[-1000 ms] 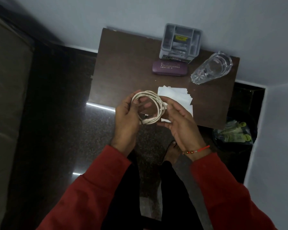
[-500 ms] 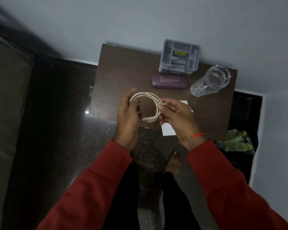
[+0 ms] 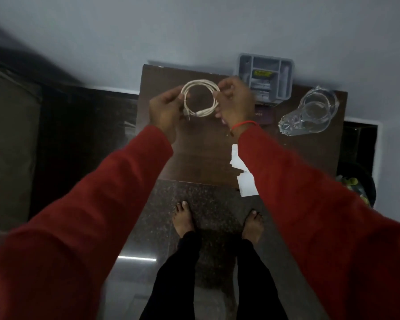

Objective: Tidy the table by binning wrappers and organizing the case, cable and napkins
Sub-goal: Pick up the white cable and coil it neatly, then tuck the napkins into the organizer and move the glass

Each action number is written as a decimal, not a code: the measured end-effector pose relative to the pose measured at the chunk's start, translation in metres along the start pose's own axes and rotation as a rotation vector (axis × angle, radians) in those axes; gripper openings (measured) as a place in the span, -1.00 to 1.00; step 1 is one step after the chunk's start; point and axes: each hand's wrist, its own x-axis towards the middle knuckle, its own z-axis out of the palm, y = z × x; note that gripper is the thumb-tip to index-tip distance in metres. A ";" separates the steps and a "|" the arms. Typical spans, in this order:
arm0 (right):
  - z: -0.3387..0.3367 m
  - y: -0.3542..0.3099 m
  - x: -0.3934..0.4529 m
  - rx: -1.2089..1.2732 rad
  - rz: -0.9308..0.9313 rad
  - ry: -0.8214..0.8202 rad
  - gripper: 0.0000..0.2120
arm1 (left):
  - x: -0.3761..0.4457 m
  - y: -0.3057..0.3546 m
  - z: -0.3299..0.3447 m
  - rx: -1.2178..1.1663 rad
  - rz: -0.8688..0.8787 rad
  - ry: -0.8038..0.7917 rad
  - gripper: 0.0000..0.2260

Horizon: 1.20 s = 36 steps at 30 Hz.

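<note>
A white cable is wound into a round coil over the far left part of the brown table. My left hand pinches the coil's left side and my right hand pinches its right side. White napkins lie at the table's near edge, partly under my right sleeve. The purple case lies beyond my right wrist, mostly hidden by it.
A grey compartment organizer stands at the back of the table against the wall. A clear glass vessel lies on its side at the right. A dark bin with wrappers sits on the floor to the right. My bare feet stand below the table.
Both hands have carried the coiled cable forward, from over the table's near edge to its far left part. The napkins are now uncovered at the near edge.
</note>
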 end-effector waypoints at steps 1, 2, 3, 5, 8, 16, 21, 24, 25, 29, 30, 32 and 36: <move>0.007 0.002 0.008 -0.048 -0.048 -0.006 -0.88 | 0.009 0.003 -0.001 0.013 -0.020 0.006 -0.80; 0.013 0.006 0.017 -0.097 -0.083 -0.007 -0.88 | 0.018 0.005 -0.001 0.025 -0.033 0.010 -0.81; 0.020 0.011 0.025 -0.142 -0.094 -0.007 -0.86 | 0.026 0.007 -0.002 0.043 -0.042 0.016 -0.81; 0.031 0.017 0.039 -0.218 -0.093 -0.021 -0.84 | 0.043 0.005 -0.004 0.074 -0.053 0.029 -0.80; 0.043 0.016 0.052 -0.323 -0.104 -0.016 -0.78 | 0.061 -0.002 -0.007 0.084 -0.079 0.044 -0.79; 0.044 0.011 0.059 -0.579 -0.085 -0.102 -0.64 | 0.098 -0.030 -0.006 0.449 0.092 -0.016 -0.77; 0.028 0.010 0.030 -0.508 -0.260 -0.104 -0.59 | 0.073 -0.010 0.011 0.935 0.276 -0.001 -0.62; 0.003 0.020 -0.009 -0.357 -0.406 -0.034 -0.63 | 0.071 -0.018 0.010 1.002 0.267 -0.024 -0.63; -0.009 0.026 -0.024 -0.340 -0.435 -0.032 -0.66 | 0.070 -0.022 0.006 0.979 0.249 -0.025 -0.65; -0.062 0.068 -0.077 -0.320 -0.403 0.124 -0.71 | 0.052 -0.045 -0.008 0.845 0.329 0.034 -0.57; -0.075 0.082 -0.087 -0.330 -0.338 0.193 -0.70 | 0.041 -0.054 -0.011 0.852 0.355 0.052 -0.55; -0.097 0.109 -0.100 -0.362 -0.210 0.284 -0.66 | 0.015 -0.074 -0.013 0.894 0.391 0.004 -0.59; -0.116 0.152 -0.122 -0.376 0.025 0.331 -0.57 | -0.032 -0.111 0.005 1.013 0.554 -0.243 -0.70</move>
